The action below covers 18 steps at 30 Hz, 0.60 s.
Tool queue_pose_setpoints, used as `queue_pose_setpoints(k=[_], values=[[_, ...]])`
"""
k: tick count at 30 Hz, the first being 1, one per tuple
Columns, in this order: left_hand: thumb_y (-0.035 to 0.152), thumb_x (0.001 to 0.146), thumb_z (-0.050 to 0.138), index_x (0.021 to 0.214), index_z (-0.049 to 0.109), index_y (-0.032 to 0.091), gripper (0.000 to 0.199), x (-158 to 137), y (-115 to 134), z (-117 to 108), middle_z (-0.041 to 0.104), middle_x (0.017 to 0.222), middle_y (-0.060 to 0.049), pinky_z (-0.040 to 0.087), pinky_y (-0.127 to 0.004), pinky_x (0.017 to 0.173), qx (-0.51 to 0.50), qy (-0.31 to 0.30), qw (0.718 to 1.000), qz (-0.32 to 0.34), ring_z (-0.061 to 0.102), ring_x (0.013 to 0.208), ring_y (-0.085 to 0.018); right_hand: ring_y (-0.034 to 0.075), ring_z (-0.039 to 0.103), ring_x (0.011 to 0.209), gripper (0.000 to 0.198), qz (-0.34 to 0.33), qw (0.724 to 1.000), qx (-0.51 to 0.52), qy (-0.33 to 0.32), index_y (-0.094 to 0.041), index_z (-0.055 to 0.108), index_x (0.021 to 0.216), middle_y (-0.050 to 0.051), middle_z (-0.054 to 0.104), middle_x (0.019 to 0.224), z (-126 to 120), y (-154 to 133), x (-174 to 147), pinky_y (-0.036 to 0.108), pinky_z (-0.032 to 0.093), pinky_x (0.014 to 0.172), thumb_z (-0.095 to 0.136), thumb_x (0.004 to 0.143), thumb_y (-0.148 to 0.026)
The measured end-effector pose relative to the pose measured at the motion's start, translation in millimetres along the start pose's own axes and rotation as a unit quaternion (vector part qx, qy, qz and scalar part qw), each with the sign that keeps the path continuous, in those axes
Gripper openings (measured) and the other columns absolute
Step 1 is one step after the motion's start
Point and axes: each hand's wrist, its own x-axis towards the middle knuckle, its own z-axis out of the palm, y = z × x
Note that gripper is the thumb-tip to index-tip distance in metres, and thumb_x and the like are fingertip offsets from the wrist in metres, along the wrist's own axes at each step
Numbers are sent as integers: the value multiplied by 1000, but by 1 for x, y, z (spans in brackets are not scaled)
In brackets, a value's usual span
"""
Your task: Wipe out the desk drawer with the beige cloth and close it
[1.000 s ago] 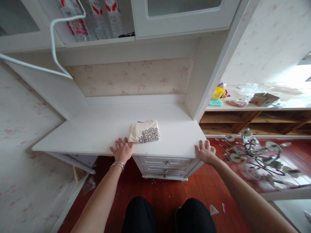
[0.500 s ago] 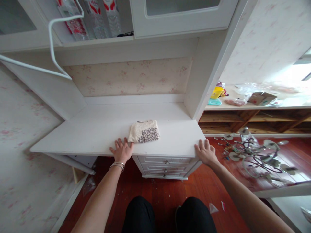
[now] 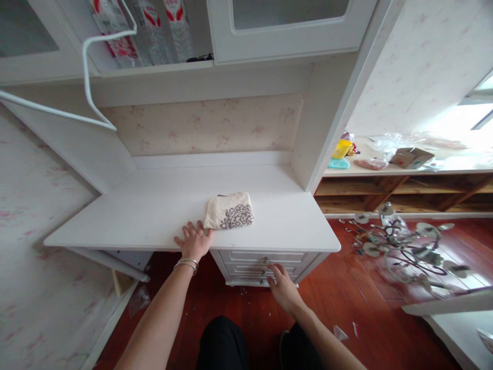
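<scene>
My left hand lies flat with fingers spread on the front edge of the white desk. Its thumb side is close by a folded cream cloth with a dark scroll pattern; I cannot tell whether they touch. Below the desktop, my right hand is in front of the drawer unit, fingers apart and near the small drawer knobs. Nothing shows in that hand. The drawers look closed.
A white bent rod hangs at the upper left, before a shelf of plastic bottles. On the floor at right lies a metal chandelier. A low wooden shelf holding a cardboard box stands behind it.
My right hand has left the desk's right front edge and moved left and down to the drawer fronts. My left hand and the cloth have stayed in place.
</scene>
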Motion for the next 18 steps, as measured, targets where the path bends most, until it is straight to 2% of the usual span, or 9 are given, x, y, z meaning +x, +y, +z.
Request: queue_pose_setpoints(k=[2, 4, 7, 14, 18], values=[[60, 90, 20, 147, 34, 20, 71, 0, 0, -1, 24, 155, -21, 17, -72, 102, -2, -3, 1000, 1, 20, 141, -41, 24, 55, 119, 46, 19, 996, -67, -49, -22, 46, 137, 15, 46, 139, 0, -23, 20, 36, 43, 100, 37, 93, -30], [60, 90, 20, 148, 34, 20, 71, 0, 0, -2, 24, 155, -21, 16, -72, 103, -4, -6, 1000, 1, 20, 141, -41, 26, 61, 111, 46, 40, 988, -119, -86, -19, 48, 136, 17, 52, 134, -5, -38, 36, 37, 46, 93, 37, 93, -28], [60, 90, 20, 147, 34, 19, 71, -1, 0, -3, 23, 155, -21, 17, -72, 103, -6, -5, 1000, 0, 20, 141, -41, 26, 64, 104, 41, 51, 983, -149, -91, -14, 56, 126, 18, 60, 124, -9, -43, 46, 36, 48, 87, 33, 94, -23], [61, 89, 18, 147, 36, 20, 73, 1, -2, 1, 25, 154, -21, 16, -72, 102, -9, 4, 1000, 3, 21, 140, -41, 23, 65, 103, 41, 27, 985, -155, -68, -23, 56, 129, 11, 62, 125, -13, -40, 35, 33, 48, 86, 32, 96, -24], [61, 90, 17, 146, 37, 20, 72, 2, -3, 1, 26, 153, -20, 16, -74, 101, -10, 4, 1000, 7, 21, 139, -42, 26, 67, 96, 40, 48, 985, -157, -59, -21, 68, 109, 12, 68, 113, -11, -45, 12, 34, 49, 82, 30, 97, -27]])
